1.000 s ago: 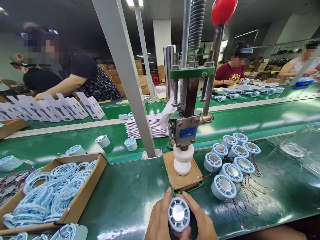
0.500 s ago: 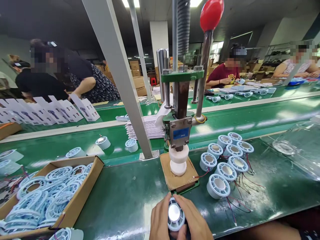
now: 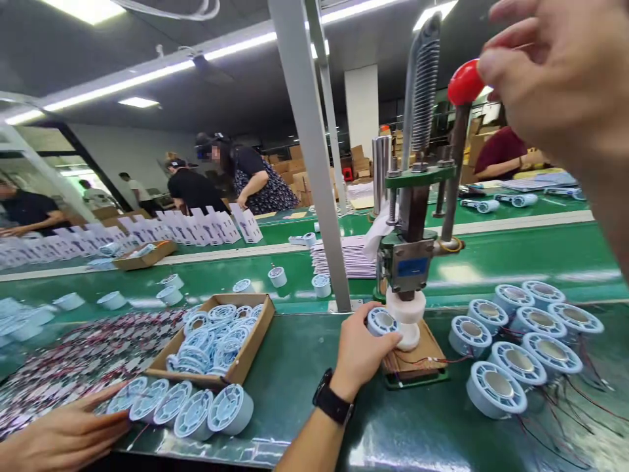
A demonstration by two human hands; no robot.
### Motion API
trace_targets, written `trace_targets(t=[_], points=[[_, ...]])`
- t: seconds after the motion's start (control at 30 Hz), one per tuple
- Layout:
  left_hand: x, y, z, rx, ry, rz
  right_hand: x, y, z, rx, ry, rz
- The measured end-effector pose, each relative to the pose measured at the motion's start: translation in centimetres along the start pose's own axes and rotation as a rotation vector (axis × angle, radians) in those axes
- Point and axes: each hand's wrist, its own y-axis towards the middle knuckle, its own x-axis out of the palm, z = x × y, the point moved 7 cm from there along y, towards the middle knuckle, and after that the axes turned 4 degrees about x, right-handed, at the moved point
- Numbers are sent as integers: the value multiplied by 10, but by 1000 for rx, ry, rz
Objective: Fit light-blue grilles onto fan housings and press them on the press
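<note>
My left hand (image 3: 358, 347), with a black watch on the wrist, grips a light-blue round fan housing (image 3: 382, 322) by its sides. It is held tilted, close beside the white round press fixture (image 3: 407, 334) under the hand press (image 3: 411, 265). My right hand (image 3: 555, 72) is raised at the upper right with its fingers apart. Its thumb is at the red lever knob (image 3: 466, 82); whether it touches is unclear. Red and black wires (image 3: 417, 359) lie across the brown pad (image 3: 430, 344) below the fixture.
Several blue housings with metal discs (image 3: 497, 387) stand to the right, wires trailing. A cardboard box (image 3: 253, 344) of blue rings is left. At lower left, another person's hand (image 3: 63, 429) touches a row of housings (image 3: 230, 408). A grey post (image 3: 314, 164) rises behind the press.
My left hand has carried the housing up to the press fixture. My right hand has left the housing and risen to the lever knob. The view has swung left; another person's hand now shows.
</note>
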Motion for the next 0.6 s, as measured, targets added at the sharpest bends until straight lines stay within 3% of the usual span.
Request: trace_targets(t=[0.1,0.17,0.27,0.4,0.6], points=[[3,7,-9,-7,-39,25,36,34,12,116,223,-80],[4,6,-10,7,-100,19,47,42,21,109,283,-53],[8,9,-6,40,-182,-15,48,45,29,66,265,-27],[32,20,-1,82,-259,-109,42,42,23,27,226,-61],[54,29,-12,117,-278,-174,44,47,17,41,257,-54]])
